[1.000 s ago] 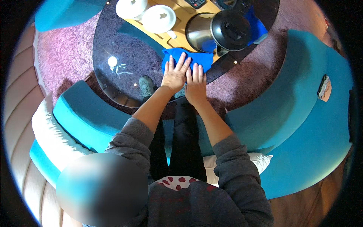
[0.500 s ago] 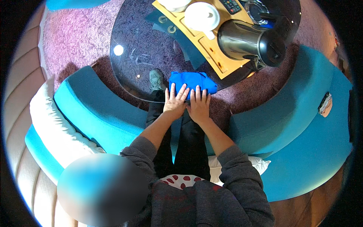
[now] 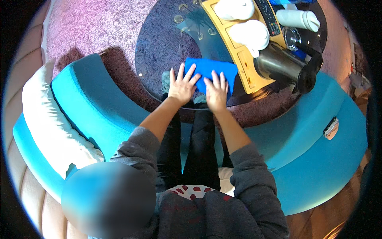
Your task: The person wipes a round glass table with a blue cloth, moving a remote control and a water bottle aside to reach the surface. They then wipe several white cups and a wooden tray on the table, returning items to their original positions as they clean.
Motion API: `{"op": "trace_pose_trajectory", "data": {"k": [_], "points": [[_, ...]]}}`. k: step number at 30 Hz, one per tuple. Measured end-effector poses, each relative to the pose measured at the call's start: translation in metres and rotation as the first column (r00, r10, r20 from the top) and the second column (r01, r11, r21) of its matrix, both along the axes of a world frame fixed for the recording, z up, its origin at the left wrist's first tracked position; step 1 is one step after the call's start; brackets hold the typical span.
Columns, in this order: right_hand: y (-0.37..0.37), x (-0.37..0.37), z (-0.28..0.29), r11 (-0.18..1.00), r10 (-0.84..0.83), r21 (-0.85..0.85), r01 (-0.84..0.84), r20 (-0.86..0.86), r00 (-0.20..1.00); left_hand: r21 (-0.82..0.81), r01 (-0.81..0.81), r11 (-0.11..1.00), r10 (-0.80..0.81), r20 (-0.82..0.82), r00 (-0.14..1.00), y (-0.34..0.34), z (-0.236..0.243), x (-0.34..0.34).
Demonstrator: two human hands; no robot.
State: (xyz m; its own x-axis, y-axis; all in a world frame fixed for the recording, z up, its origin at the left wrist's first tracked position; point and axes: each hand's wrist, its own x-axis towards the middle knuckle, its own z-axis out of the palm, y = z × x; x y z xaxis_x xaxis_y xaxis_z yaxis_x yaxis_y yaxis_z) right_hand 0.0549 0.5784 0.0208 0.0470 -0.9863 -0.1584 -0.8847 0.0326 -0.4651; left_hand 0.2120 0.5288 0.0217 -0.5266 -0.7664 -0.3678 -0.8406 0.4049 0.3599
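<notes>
A bright blue cloth [image 3: 211, 66] lies fairly flat near the front edge of the dark glass table [image 3: 159, 47]. My left hand [image 3: 183, 88] is open, palm down with fingers spread, over the cloth's left edge. Beside it my right hand [image 3: 217, 93] rests on the cloth's right part, its fingers apart and slightly bent. Neither hand is closed around the cloth. Part of the cloth's near side is hidden under my hands.
Right of the cloth, a yellow wooden tray [image 3: 247, 77] bears white teapots [image 3: 254, 34] and a remote control [image 3: 269, 18]. A dark kettle [image 3: 280, 65] stands at its right. Beyond are a glass ashtray [image 3: 291, 38] and a white bottle [image 3: 298, 19]. Teal curved seats [image 3: 99, 99] flank my legs.
The blue cloth was a compact, thicker bundle and is now spread flatter and wider. Both hands have moved farther forward over it and apart. The whole view has shifted slightly.
</notes>
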Motion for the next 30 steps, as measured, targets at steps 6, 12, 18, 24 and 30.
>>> {"op": "trace_pose_trajectory", "data": {"k": [6, 12, 18, 24, 30], "points": [[0.048, 0.049, 0.008, 0.957, 0.207, 0.194, -0.217, 0.069, 0.976, 0.203, -0.052, 0.978, 0.029, 0.115, 0.993, 0.047, 0.013, 0.067], [-0.027, 0.071, 0.003, 0.924, 0.328, 0.198, -0.327, 0.031, 0.944, -0.019, -0.160, 0.987, 0.161, 0.105, 0.981, -0.005, 0.001, 0.080], [-0.083, 0.084, 0.008, 0.937, 0.332, 0.119, -0.328, -0.010, 0.943, -0.145, -0.233, 0.961, 0.237, 0.009, 0.971, -0.058, -0.002, 0.088], [-0.023, 0.077, 0.005, 0.984, 0.109, 0.142, -0.105, -0.023, 0.994, 0.037, -0.316, 0.948, 0.309, -0.344, 0.887, -0.013, 0.004, 0.091], [-0.036, 0.078, -0.001, 0.970, 0.211, 0.132, -0.202, -0.063, 0.975, -0.013, -0.267, 0.964, 0.257, -0.224, 0.940, 0.002, -0.003, 0.091]]}}
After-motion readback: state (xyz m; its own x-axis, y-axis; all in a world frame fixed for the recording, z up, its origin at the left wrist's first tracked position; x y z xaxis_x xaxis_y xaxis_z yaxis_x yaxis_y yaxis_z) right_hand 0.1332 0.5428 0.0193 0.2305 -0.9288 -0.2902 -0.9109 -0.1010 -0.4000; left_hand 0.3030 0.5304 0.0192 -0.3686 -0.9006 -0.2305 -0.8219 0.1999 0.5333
